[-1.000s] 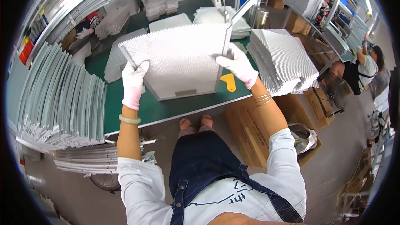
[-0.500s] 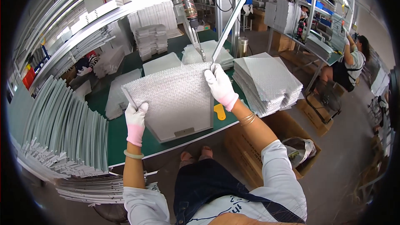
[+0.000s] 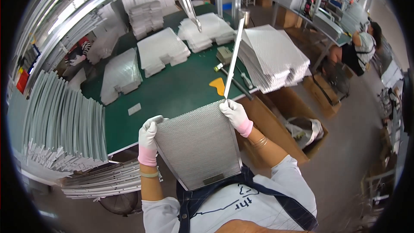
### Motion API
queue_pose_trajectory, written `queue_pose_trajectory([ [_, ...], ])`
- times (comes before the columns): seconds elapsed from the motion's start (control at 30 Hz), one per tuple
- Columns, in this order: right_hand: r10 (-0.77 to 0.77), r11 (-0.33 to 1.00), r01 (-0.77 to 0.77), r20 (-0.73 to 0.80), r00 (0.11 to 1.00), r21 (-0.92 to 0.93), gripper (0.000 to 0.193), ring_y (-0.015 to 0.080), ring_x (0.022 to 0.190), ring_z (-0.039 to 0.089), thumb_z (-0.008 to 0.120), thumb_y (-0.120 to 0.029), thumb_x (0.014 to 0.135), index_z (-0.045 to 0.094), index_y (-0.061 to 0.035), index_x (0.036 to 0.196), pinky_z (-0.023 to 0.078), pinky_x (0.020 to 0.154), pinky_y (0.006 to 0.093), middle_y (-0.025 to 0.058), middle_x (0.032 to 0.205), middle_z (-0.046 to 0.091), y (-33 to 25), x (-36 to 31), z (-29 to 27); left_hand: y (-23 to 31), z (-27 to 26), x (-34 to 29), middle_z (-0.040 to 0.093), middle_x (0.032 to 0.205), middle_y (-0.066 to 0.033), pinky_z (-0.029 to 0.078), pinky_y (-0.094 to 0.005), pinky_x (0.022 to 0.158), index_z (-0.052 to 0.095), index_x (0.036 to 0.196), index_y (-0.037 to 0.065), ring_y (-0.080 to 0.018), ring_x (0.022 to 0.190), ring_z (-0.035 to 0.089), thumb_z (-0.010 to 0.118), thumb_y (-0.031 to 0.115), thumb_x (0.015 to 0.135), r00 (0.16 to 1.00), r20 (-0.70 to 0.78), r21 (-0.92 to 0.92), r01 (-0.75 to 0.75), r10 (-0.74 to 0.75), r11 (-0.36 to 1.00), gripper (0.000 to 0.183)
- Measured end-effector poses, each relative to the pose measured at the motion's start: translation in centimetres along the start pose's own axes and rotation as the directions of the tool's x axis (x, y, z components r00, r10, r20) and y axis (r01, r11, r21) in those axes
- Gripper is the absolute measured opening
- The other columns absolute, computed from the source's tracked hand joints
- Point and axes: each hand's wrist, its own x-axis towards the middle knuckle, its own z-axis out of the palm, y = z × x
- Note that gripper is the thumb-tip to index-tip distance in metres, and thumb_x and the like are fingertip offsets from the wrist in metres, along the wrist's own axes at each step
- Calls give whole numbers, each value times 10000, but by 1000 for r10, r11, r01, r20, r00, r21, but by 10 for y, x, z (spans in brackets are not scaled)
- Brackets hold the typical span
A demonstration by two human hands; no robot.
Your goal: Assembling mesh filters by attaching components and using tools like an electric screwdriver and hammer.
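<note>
A silver metal mesh filter panel, framed at its sides, tilts in front of my body past the table's near edge. My left hand, in a white glove with a pink cuff, grips its upper left corner. At the upper right corner, my gloved right hand is closed on the panel's edge. From that corner a long thin metal frame strip sticks up and away. An orange-yellow flat scraper-like piece lies on the table just beyond. Beside it are a hammer and a screwdriver.
The green table carries mesh stacks, including a tall one at right. Metal strips stand packed at left. A power driver hangs above. Cardboard boxes stand at right; a co-worker sits beyond.
Both hands have brought the panel toward my body, off the table. Its loose strip now reaches lower in view. The tools and mesh stacks behind it have come into sight.
</note>
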Motion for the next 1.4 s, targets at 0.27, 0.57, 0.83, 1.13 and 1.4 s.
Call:
queue_pose_trajectory([
  [0.27,12,999,-2,243,970,-40,518,121,880,565,464,-385,949,371,-32,1318,458,715,220,79,1017,591,-37,8,-53,-40,2,4,639,943,-42,416,-233,836,632,999,-27,-104,877,562,584,191,893,991,69,24,115,-116,993,247],
  [0.57,260,935,-92,487,834,-342,367,91,707,558,528,-109,914,436,-3,1253,474,661,233,58,925,600,-91,37,-53,-45,5,8,640,944,-35,414,-231,833,638,1001,-22,-97,874,558,586,196,889,986,77,-8,147,-146,989,251],
  [0.83,377,674,173,536,755,-718,207,88,615,512,566,-222,876,592,-20,840,430,596,249,22,697,585,-103,53,-40,-56,2,18,640,949,-39,413,-243,847,640,1000,-19,-99,888,555,599,215,884,976,136,-31,176,-170,984,264],
  [1.13,449,728,92,573,686,-680,218,90,626,495,560,-239,900,591,-31,839,419,631,251,8,669,553,-88,59,-42,-57,7,21,642,957,-41,401,-242,863,642,999,-24,-103,901,552,586,207,888,975,158,4,155,-153,988,262],
  [1.4,520,524,305,582,625,-795,249,163,682,550,562,-287,896,603,-42,904,438,680,296,57,709,586,-96,61,-30,-69,1,29,638,999,-63,395,-251,886,626,1036,-34,-120,938,550,568,226,895,972,182,24,144,-146,989,302],
])
